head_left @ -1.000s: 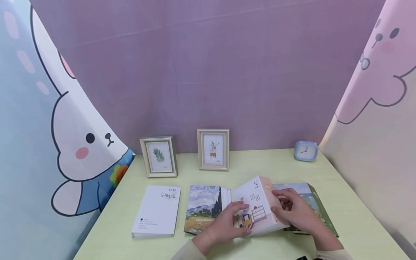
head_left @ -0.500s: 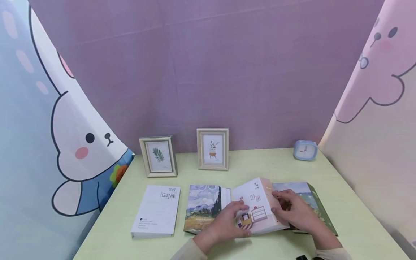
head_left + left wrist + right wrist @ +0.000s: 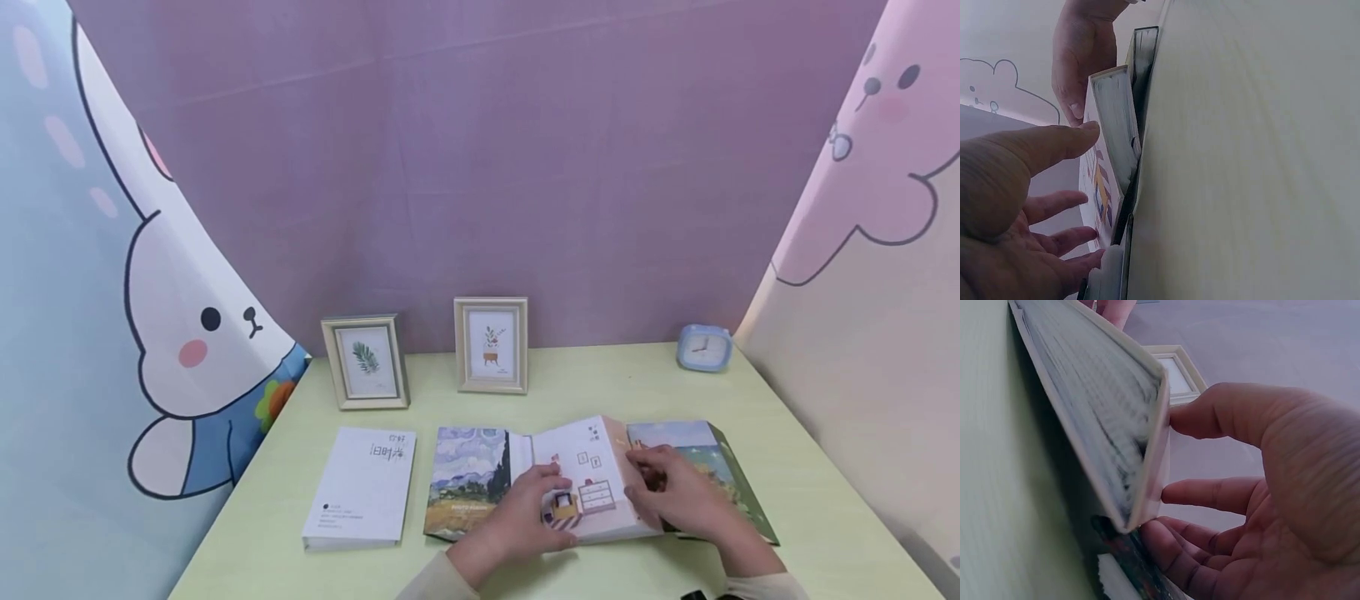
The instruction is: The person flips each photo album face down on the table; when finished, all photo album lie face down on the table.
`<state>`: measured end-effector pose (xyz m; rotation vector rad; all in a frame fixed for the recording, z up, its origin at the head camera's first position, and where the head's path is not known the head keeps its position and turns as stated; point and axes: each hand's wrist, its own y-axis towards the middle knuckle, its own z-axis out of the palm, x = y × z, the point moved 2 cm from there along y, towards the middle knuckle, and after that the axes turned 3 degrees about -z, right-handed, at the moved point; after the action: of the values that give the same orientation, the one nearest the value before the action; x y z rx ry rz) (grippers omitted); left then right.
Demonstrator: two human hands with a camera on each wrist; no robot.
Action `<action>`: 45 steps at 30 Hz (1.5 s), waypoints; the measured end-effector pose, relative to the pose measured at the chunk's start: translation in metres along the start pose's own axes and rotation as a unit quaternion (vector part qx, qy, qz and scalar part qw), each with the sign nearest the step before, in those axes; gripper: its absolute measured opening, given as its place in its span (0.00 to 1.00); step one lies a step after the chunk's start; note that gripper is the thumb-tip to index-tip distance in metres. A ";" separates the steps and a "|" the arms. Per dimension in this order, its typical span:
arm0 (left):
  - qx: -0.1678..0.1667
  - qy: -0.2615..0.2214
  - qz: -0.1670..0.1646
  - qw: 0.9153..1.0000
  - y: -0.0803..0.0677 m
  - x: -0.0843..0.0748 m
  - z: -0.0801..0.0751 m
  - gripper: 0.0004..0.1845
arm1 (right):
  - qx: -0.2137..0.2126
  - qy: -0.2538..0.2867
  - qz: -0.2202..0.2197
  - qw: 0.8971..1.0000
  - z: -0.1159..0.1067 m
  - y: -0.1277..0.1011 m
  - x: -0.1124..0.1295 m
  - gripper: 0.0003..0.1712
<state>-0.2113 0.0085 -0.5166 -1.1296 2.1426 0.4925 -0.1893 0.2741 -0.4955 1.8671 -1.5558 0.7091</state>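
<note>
A thick book with a white and pink illustrated cover lies tilted on the green table, its right side raised over a painted-cover book. My left hand presses on its cover with fairly straight fingers, thumb at the near edge. My right hand grips its raised right edge: the right wrist view shows the thumb on top and the fingers curled beneath. In the left wrist view the book's page edge stands a little off the table.
Another painted-cover book lies just left of the held one, and a white book farther left. Two picture frames and a blue clock stand at the back. Fabric walls close in all around.
The illustrated book has sunk from a steeper tilt to lie flatter and lower, with both hands following it down.
</note>
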 end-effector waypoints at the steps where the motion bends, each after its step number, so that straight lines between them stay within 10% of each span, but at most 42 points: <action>1: -0.002 0.001 -0.002 1.000 -0.001 0.000 0.000 0.42 | 0.001 0.000 0.002 1.000 0.001 0.000 0.000 0.31; 30: -0.014 0.043 -0.003 0.999 -0.002 0.001 -0.004 0.38 | 0.041 0.045 -0.015 0.998 0.012 -0.001 0.000 0.41; 45: -0.037 -0.005 0.004 0.999 -0.009 0.013 -0.029 0.33 | 0.010 -0.057 -0.016 0.998 0.006 0.010 0.023 0.37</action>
<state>-0.2195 -0.0212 -0.5055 -1.1574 2.1359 0.5851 -0.1946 0.2534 -0.4816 1.9730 -1.5902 0.6147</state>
